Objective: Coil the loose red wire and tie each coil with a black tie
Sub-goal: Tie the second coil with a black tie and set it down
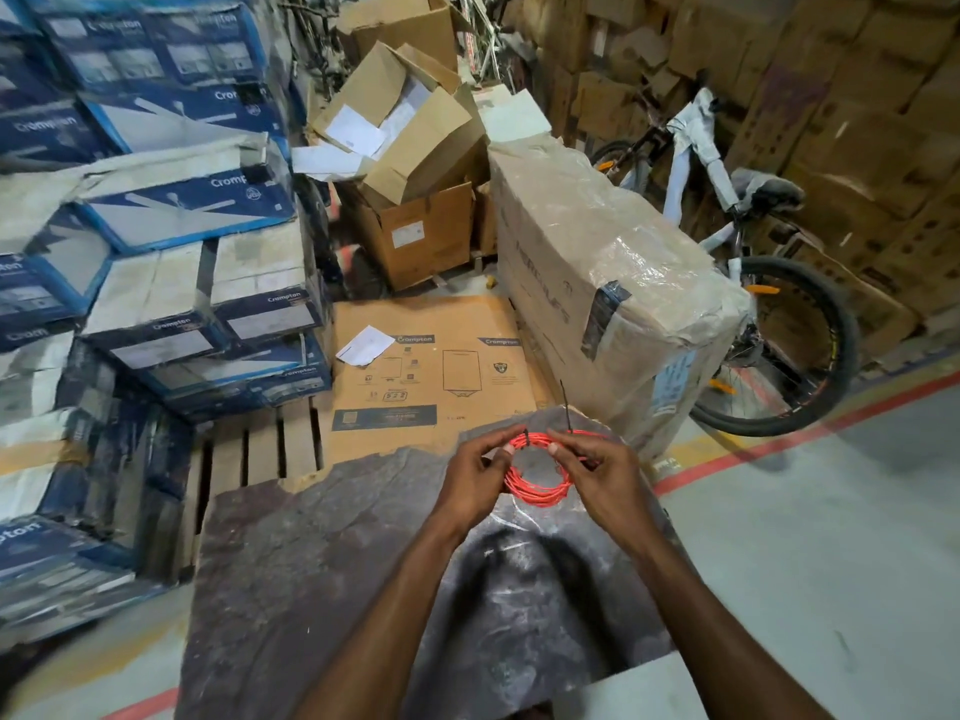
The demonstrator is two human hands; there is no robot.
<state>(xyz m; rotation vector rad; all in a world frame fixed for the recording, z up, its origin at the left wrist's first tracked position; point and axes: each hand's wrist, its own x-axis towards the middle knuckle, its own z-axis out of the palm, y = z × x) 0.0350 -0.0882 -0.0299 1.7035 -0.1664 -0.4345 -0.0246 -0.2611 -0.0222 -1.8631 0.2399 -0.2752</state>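
A small coil of red wire (535, 492) hangs in the air between both hands, above a dark plastic-covered surface (322, 553). My left hand (475, 478) pinches the coil's upper left side, where a black tie (526, 440) wraps the strands. My right hand (597, 478) pinches the coil's upper right side. A second black tie (566, 407) sticks straight up from the coil by my right fingers; whether it is closed around the strands is unclear.
A flat brown Crompton carton (431, 366) lies just beyond the hands. A large plastic-wrapped box (613, 283) and a bicycle (769, 314) stand on the right. Blue fan cartons (156, 200) are stacked on the left, open cardboard boxes (410, 148) behind.
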